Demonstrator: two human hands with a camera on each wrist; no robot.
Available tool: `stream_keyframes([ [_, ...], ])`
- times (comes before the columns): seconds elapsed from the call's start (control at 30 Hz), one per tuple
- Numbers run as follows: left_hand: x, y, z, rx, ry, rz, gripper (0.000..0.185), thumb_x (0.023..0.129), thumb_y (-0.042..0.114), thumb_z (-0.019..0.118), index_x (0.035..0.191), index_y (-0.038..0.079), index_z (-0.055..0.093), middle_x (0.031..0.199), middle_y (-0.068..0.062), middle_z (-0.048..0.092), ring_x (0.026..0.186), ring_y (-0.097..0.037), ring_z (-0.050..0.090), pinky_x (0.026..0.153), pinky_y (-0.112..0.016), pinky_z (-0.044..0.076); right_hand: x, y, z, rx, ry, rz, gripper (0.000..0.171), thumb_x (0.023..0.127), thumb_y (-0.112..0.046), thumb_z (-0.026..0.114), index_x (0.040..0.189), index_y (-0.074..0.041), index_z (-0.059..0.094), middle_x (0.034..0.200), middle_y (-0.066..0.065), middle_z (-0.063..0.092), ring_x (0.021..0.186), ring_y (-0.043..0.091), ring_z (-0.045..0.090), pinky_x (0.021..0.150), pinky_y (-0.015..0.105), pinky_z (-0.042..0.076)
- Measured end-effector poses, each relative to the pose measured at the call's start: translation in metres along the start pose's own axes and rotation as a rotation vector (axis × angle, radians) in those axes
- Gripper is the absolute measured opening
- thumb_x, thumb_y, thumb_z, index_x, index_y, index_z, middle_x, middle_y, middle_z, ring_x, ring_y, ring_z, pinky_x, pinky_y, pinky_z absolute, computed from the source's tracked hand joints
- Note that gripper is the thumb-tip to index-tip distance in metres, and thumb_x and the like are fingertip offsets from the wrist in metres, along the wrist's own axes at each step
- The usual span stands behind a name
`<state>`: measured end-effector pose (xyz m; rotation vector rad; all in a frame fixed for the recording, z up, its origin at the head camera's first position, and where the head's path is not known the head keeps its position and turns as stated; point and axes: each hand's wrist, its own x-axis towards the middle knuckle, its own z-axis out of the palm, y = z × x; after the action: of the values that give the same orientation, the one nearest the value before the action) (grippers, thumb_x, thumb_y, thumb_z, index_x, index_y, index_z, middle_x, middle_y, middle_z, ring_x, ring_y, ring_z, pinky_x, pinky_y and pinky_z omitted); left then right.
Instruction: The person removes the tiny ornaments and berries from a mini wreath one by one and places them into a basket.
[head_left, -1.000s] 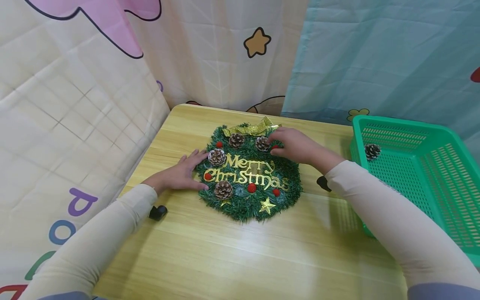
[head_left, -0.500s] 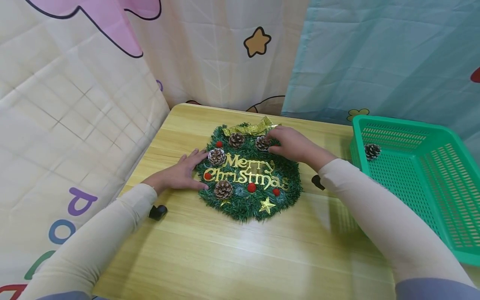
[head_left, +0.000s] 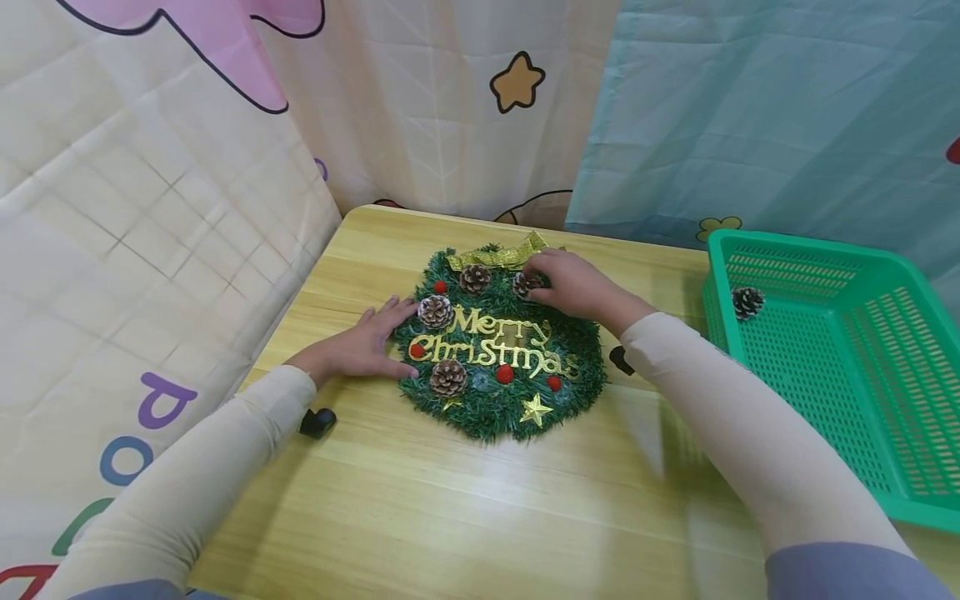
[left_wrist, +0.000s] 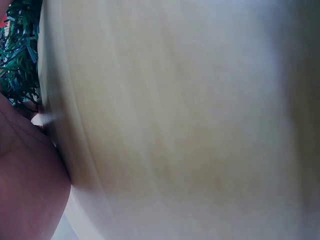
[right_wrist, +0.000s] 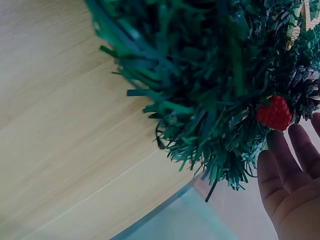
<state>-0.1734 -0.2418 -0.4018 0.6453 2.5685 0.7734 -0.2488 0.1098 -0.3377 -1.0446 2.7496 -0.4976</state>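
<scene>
We see the round green tinsel wreath (head_left: 498, 350) with its gold "Merry Christmas" lettering lying flat in the middle of the pale wooden table (head_left: 465, 508). The left hand (head_left: 360, 346) lies flat on the table at the wreath's left edge, fingers straight and touching the greenery just beside a frosted brown pine cone (head_left: 435, 312). The right hand (head_left: 573, 287) sits on the far right part of the wreath, fingertips at another brown pine cone (head_left: 522, 285) near the gold ribbon bow (head_left: 498, 254); from the head view we cannot tell whether they pinch it. In the right wrist view its fingers (right_wrist: 287, 175) look fairly straight, just beside a small red berry (right_wrist: 274, 113). At the table's right stands a green perforated plastic basket (head_left: 832, 367) holding one loose pine cone (head_left: 747, 302).
</scene>
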Motion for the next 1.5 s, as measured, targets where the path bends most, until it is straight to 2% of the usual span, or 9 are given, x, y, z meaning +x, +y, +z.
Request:
stream_keyframes([
  [0.23,0.001,-0.003,0.001,0.001,0.005,0.011,0.113,0.08,0.046,0.081,0.16,0.01,0.01,0.166,-0.008,0.001,0.151,-0.028,-0.01,0.117,-0.054,-0.009,0.005,0.0,0.003,0.003,-0.01,0.009,0.034,0.095,-0.02,0.069,0.123,-0.002,0.063,0.121,0.014,0.062,0.115,0.032,0.057,0.113,0.051,0.029],
  [0.33,0.001,-0.002,0.001,0.0,0.006,0.01,0.113,0.08,0.046,0.081,0.16,0.01,0.011,0.166,-0.008,0.001,0.151,-0.028,-0.01,0.117,-0.054,-0.009,0.006,-0.001,0.004,0.002,-0.01,0.01,0.033,0.095,-0.019,0.069,0.123,-0.002,0.063,0.121,0.014,0.062,0.115,0.032,0.056,0.11,0.051,0.034],
  [0.47,0.0,0.0,0.0,-0.002,0.004,0.009,0.114,0.079,0.046,0.082,0.16,0.01,0.011,0.166,-0.008,0.001,0.151,-0.027,-0.01,0.117,-0.053,-0.009,0.007,-0.001,0.004,0.002,-0.003,0.018,0.031,0.095,-0.019,0.069,0.121,-0.003,0.063,0.119,0.014,0.061,0.11,0.031,0.057,0.1,0.049,0.043],
  [0.57,-0.001,0.002,0.0,-0.003,0.003,0.008,0.114,0.079,0.046,0.082,0.16,0.01,0.011,0.166,-0.008,0.001,0.151,-0.027,-0.01,0.117,-0.053,-0.009,0.007,-0.002,0.004,0.002,0.001,0.022,0.03,0.095,-0.019,0.07,0.12,-0.003,0.064,0.117,0.014,0.061,0.107,0.03,0.058,0.096,0.049,0.045],
  [0.87,-0.002,0.003,-0.001,-0.015,0.002,0.009,0.113,0.079,0.047,0.082,0.16,0.011,0.012,0.166,-0.008,0.002,0.151,-0.027,-0.009,0.118,-0.053,-0.009,0.007,-0.001,0.003,0.001,0.008,0.012,0.031,0.095,-0.018,0.07,0.121,-0.003,0.063,0.123,0.014,0.061,0.116,0.033,0.056,0.105,0.05,0.039],
  [1.23,-0.002,0.003,-0.001,-0.009,-0.003,-0.003,0.114,0.079,0.049,0.081,0.161,0.012,0.01,0.167,-0.006,0.0,0.151,-0.027,-0.01,0.117,-0.053,-0.009,0.005,-0.004,-0.004,0.007,0.016,0.014,0.034,0.095,-0.017,0.069,0.125,-0.002,0.062,0.126,0.014,0.061,0.119,0.032,0.055,0.102,0.047,0.043],
  [1.5,-0.001,0.002,-0.001,-0.007,-0.005,-0.007,0.115,0.079,0.049,0.081,0.161,0.012,0.01,0.167,-0.005,0.0,0.151,-0.027,-0.01,0.117,-0.053,-0.009,0.0,-0.007,-0.01,0.026,0.026,0.005,0.033,0.094,-0.016,0.07,0.123,-0.002,0.063,0.123,0.014,0.061,0.115,0.03,0.057,0.099,0.047,0.044],
])
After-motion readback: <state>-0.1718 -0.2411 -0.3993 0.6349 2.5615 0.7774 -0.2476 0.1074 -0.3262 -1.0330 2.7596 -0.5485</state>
